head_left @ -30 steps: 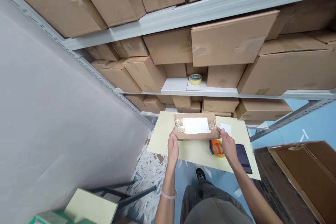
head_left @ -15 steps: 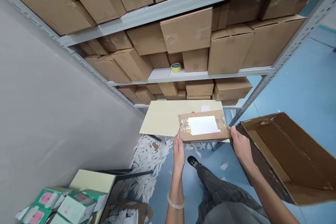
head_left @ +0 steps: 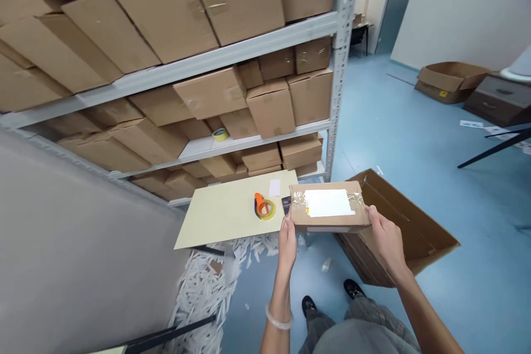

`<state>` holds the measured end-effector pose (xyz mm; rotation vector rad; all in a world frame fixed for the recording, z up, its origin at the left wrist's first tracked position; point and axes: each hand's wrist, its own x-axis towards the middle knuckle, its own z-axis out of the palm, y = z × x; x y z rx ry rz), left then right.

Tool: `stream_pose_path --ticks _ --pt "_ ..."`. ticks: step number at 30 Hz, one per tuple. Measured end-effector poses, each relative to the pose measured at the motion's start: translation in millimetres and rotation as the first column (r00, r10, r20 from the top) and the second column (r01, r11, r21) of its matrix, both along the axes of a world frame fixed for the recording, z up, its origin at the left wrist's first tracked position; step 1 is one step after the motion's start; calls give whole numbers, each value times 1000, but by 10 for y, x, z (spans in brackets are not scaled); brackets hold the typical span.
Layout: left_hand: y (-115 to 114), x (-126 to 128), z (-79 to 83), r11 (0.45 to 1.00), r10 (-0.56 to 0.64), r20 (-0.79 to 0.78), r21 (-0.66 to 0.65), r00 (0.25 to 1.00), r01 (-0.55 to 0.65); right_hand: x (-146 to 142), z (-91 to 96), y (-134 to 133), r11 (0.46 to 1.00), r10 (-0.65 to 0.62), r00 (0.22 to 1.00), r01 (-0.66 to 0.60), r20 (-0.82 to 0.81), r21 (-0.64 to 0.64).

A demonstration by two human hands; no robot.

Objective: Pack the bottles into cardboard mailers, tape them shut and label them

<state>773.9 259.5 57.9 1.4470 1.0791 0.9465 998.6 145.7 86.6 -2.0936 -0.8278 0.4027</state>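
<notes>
Between my two hands is a small taped cardboard box (head_left: 298,215) with a white label (head_left: 329,203) on its top face. My left hand (head_left: 287,240) grips its left end, and my right hand (head_left: 385,235) grips its right end. Clear tape shines at both ends of the label. Beneath and to the right of the held box stands a large open carton (head_left: 409,221), partly hidden by it and by my right arm. An orange tape dispenser (head_left: 261,204) with a yellowish roll lies on the pale tabletop (head_left: 224,204), left of my left hand.
Metal shelving (head_left: 232,47) packed with cardboard boxes rises in front, with a yellow tape roll (head_left: 220,134) on one shelf. Shredded paper (head_left: 203,287) covers the floor at lower left. Farther right lie another open carton (head_left: 440,88) and a black table leg (head_left: 493,149).
My view has swung to the right, bringing more floor into sight. The held box now hangs partly over the large carton instead of the tabletop, and the tape dispenser has come into view.
</notes>
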Motion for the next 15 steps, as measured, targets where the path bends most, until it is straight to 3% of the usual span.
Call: stream_pose_path --ticks 9,12,15 --pt "-155 1808 -257 984 -170 25 -44 985 171 1759 -215 -401 983 -140 989 144 44 -111" --pt "-138 2261 -335 977 -211 11 -36 977 211 2237 -321 -426 976 -151 984 164 98 -146" --pt "-86 2581 -449 967 -253 -1 -30 967 253 2597 -448 -354 984 -146 987 152 71 -88"
